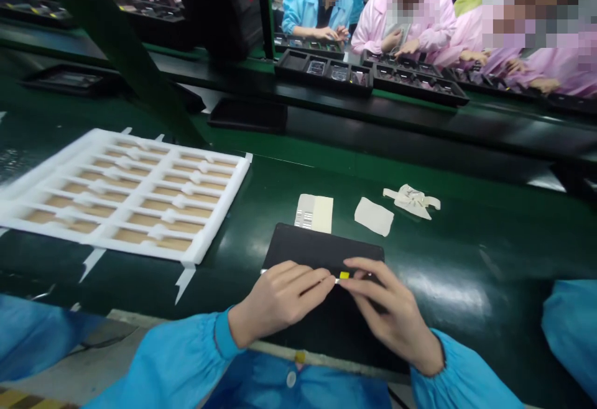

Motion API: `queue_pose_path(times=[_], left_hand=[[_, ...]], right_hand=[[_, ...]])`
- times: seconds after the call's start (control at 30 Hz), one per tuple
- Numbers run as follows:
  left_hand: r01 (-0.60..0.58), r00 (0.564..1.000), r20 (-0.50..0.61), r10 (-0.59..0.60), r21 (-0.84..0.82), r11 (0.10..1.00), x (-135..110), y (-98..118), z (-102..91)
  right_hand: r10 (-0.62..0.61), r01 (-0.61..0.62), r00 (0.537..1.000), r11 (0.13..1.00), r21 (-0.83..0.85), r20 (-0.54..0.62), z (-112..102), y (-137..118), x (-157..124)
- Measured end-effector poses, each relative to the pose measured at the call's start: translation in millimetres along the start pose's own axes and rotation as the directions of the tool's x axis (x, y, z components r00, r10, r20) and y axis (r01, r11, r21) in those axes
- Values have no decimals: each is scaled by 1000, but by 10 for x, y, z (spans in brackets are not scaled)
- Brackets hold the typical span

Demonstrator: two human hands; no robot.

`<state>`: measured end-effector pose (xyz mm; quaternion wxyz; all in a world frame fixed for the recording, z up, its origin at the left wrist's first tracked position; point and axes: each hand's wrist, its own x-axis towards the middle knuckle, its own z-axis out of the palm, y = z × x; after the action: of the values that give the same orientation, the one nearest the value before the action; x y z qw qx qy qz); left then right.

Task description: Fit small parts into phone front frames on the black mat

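My left hand (286, 291) has its fingers pressed together, with the tips at the left end of a small, thin, pale part with a yellow tab (344, 275). From the other side, my right hand (389, 309) pinches near the tab, its index finger raised above it. The part's full shape is hidden by my fingers. Both hands are over a black pad (321, 244) on the green table. Just behind the pad lies a pale backing sheet (321, 213) with small silvery strips at its left.
A white slotted foam tray (205, 244) is taped down at the left. A blank pale paper piece (374, 216) and crumpled tape scraps (410, 201) lie beyond the pad. Black compartment trays (324, 73) line the raised belt, where people in blue and pink work opposite.
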<state>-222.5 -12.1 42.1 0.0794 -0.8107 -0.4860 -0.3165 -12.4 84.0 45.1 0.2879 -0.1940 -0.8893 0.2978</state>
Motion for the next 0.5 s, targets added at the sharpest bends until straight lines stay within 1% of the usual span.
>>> queue_pose_path(times=[0.03,0.07,0.1,0.13,0.17,0.2,0.23,0.27,0.33,0.4,0.43,0.47,0.5], left_hand=[[52,998,36,-51,-42,998,23,-43,19],[139,987,99,-130,-94,986,50,-100,43],[250,959,172,-225,-146,957,79,-167,69],[366,916,247,-316,-192,910,106,-240,94],[466,867,313,-388,-230,854,130,-314,116],[539,823,365,-436,-257,802,148,-383,132],[585,793,393,-465,-278,762,157,-442,143],[618,772,405,-490,-295,729,160,-488,147],[683,719,442,-536,-307,663,147,-542,143],[744,655,501,-566,-296,599,129,-559,134],[764,630,529,-568,-290,577,124,-563,131],[773,616,550,-564,-287,565,124,-567,131],[775,612,560,-558,-285,564,127,-575,133]], right_hand=[[44,-43,999,998,48,-26,7,33,137],[81,-77,995,994,82,-53,40,85,299],[110,-103,991,990,96,-70,99,154,481],[130,-126,990,988,85,-51,183,233,671],[145,-145,989,988,49,13,285,318,860],[156,-156,983,988,-12,98,397,400,1037],[163,-152,972,986,-74,172,511,476,1191],[163,-139,961,983,-118,223,617,542,1316],[148,-105,950,980,-166,273,784,638,1469],[130,-78,946,980,-182,297,875,696,1510],[125,-66,942,979,-191,312,894,713,1505],[120,-56,938,978,-199,326,901,722,1493],[117,-48,933,977,-206,339,900,723,1480]])
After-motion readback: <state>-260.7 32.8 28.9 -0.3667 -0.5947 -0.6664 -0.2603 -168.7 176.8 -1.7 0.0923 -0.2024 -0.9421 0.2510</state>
